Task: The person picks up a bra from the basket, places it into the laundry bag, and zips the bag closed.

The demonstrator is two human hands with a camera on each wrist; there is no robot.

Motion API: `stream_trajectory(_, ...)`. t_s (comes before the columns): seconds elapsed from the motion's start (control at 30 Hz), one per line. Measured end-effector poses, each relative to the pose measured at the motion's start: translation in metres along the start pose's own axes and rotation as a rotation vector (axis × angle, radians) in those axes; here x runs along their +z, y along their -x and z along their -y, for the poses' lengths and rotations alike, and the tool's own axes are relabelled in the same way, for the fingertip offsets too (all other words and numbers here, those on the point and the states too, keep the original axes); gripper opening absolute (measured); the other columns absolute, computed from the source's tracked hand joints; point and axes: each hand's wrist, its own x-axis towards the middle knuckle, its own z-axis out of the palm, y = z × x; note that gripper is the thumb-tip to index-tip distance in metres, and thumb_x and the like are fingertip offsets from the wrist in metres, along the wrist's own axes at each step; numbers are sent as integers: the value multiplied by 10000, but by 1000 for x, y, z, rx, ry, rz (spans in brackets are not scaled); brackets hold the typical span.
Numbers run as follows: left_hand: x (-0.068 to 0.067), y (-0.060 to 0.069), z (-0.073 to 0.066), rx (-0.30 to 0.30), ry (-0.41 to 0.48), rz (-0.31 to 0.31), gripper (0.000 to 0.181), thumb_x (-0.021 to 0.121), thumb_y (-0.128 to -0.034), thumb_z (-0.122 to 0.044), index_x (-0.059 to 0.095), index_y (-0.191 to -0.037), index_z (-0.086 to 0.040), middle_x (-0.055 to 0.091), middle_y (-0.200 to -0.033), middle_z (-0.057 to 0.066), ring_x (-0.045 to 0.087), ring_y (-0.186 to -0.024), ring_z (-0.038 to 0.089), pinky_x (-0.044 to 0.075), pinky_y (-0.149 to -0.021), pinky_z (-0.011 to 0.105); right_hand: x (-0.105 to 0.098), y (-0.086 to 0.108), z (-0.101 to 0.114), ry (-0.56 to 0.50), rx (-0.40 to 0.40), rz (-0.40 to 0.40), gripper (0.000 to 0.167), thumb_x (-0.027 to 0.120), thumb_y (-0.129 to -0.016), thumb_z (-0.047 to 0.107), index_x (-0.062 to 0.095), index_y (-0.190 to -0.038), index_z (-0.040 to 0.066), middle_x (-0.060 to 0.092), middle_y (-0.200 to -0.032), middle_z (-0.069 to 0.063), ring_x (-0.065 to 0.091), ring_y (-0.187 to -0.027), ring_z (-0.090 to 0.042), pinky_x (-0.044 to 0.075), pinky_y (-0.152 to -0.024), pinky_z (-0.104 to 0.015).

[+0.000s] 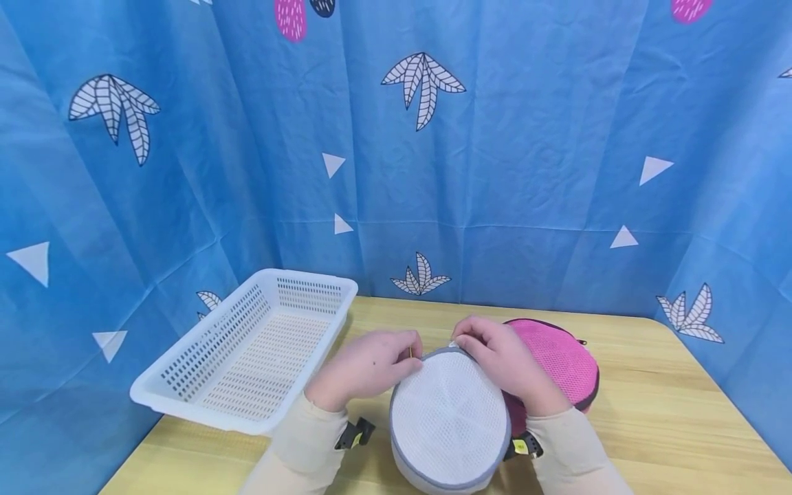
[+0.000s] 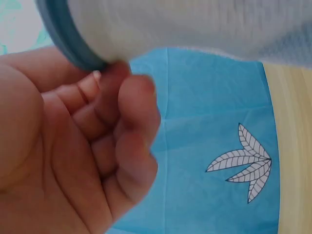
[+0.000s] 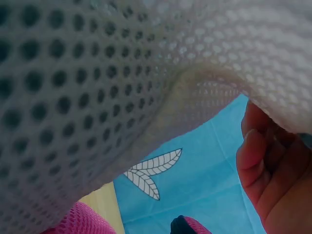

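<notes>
A round white mesh laundry bag (image 1: 452, 419) with grey edging is between my two hands, its flat round top tilted toward me. My left hand (image 1: 374, 361) pinches the grey rim at the far left, thumb against fingers; the left wrist view shows the edging (image 2: 73, 39) at those fingertips. At the far edge, my right hand (image 1: 510, 361) pinches the rim beside a small white piece, perhaps a zipper pull. White mesh (image 3: 87, 97) fills much of the right wrist view and covers part of the right hand (image 3: 282, 180). Directly right of it lies a pink mesh bag (image 1: 557, 354) with dark trim.
A white slotted plastic basket (image 1: 151, 395) stands on the left of the wooden table (image 1: 668, 419). Blue patterned curtain (image 1: 526, 172) hangs behind the table and along its sides. The pink bag lies partly beneath my right forearm.
</notes>
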Motion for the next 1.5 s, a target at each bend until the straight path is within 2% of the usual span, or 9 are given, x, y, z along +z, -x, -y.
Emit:
stream_trajectory(0.1, 4, -2, -1, 53, -5, 18, 113, 624, -1003, -282, 601, -895, -255, 542, -723, -139, 525, -668, 54, 456, -621, 260, 0, 0, 1, -18, -33, 28, 146, 685, -979, 152, 692, -937, 292, 672, -916, 147, 638, -882, -103, 526, -809, -322)
stream_trajectory(0.23, 8, -4, -2, 80, -1, 30, 155, 615, -1008, -291, 587, -861, -249, 528, -711, -133, 515, -663, 52, 447, -618, 252, 0, 1, 2, -42, -42, 48, 139, 692, -976, 161, 699, -943, 296, 678, -908, 149, 641, -880, -105, 525, -813, -307)
stream_trajectory(0.43, 12, -6, -4, 84, 34, 36, 113, 587, -1024, -292, 594, -916, -259, 567, -769, -135, 540, -700, 55, 467, -643, 246, 0, 3, 1, -62, -38, 67, 112, 688, -980, 181, 702, -949, 287, 681, -892, 144, 642, -847, -108, 521, -782, -292)
stream_trajectory(0.7, 16, -8, -5, 97, 58, 29, 89, 572, -1032, -302, 607, -973, -247, 568, -793, -133, 545, -725, 56, 468, -669, 247, 2, 3, 7, -103, -88, 94, 67, 674, -991, 190, 725, -971, 229, 693, -914, 132, 656, -871, -122, 531, -793, -292)
stream_trajectory(1.03, 14, -8, 0, 125, 58, 62, 130, 529, -1054, -288, 577, -935, -270, 552, -782, -128, 543, -727, 58, 466, -672, 248, 4, 4, 4, -57, -139, 152, 165, 629, -1015, 166, 684, -955, 310, 665, -889, 151, 632, -836, -104, 518, -765, -297)
stream_trajectory(1.17, 6, -7, 7, 100, 67, 54, 137, 527, -1055, -277, 597, -937, -271, 571, -791, -128, 557, -733, 64, 479, -664, 260, 1, 3, 2, -46, -135, 140, 151, 636, -1014, 181, 678, -941, 306, 650, -839, 142, 631, -783, -117, 522, -726, -299)
stream_trajectory(1.37, -6, -1, 21, 14, 11, -51, 141, 565, -1035, -242, 616, -908, -279, 581, -787, -134, 563, -730, 81, 481, -661, 284, -5, 5, 1, -63, -86, 131, 140, 647, -1005, 169, 662, -942, 294, 622, -783, 99, 629, -688, -197, 526, -658, -299)
stream_trajectory(1.5, -7, 1, 26, -20, 3, -71, 130, 563, -1033, -251, 617, -917, -273, 587, -785, -129, 565, -721, 88, 483, -643, 284, -4, 5, 2, -46, -75, 147, 134, 640, -1010, 174, 658, -950, 292, 622, -795, 100, 620, -688, -182, 522, -672, -297)
